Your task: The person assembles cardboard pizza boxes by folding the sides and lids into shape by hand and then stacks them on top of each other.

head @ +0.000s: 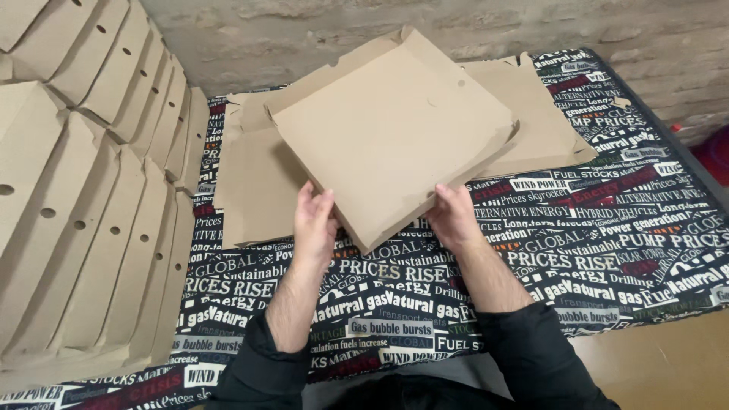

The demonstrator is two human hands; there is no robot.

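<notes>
Both hands, left hand [315, 222] and right hand [453, 216], grip cardboard box [391, 129] | flat blanks [254, 182] beneath | folded stack [83, 190] left

Plain brown cardboard box [395, 129] over a black tablecloth [607, 228] patterned with white and red lettering.

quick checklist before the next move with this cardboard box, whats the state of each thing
1. Left hand grips the near left edge of the cardboard box: ok.
2. Right hand grips the near right edge: ok.
3. Box held up off the flat cardboard sheets below it: ok, it is tilted with one corner toward the person.
4. All side walls folded up and locked: cannot tell, the far corners look loose.
5. Stack of folded boxes on the left stands apart from the held box: ok.
6. Printed cloth under the work lies flat: ok.
</notes>
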